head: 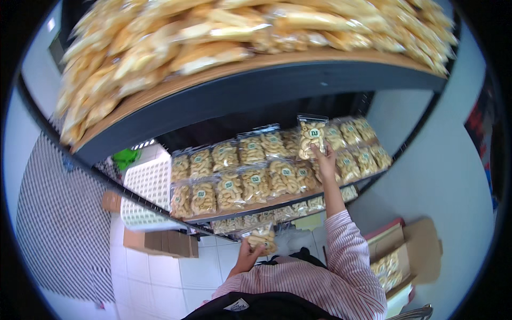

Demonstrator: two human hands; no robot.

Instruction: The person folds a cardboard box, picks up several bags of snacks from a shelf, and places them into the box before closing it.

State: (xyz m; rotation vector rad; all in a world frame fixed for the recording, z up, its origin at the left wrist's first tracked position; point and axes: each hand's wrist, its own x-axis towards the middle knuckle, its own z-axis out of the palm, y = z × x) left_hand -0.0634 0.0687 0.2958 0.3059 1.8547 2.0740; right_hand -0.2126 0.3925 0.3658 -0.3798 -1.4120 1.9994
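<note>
A clear zip bag of ring-shaped snacks [312, 136] with a round label is in my right hand [326, 158], held upright in front of the shelf's back row. Low before my body, my left hand [246, 258] grips another bag of snacks [261, 239], close below the edge of the lower shelf. Similar bags stand in two rows on the wooden middle shelf [248, 213], such as one in the front row [229, 190]. My right forearm partly covers the front-row bags behind it.
Long bagged snacks [224, 32] are piled on the upper shelf [240, 68], whose dark beam crosses above my hands. More bags [284, 214] sit on a shelf below. At left are a white perforated basket [146, 192] and cardboard boxes [160, 242]; at lower right, an open carton [424, 250] holds bags.
</note>
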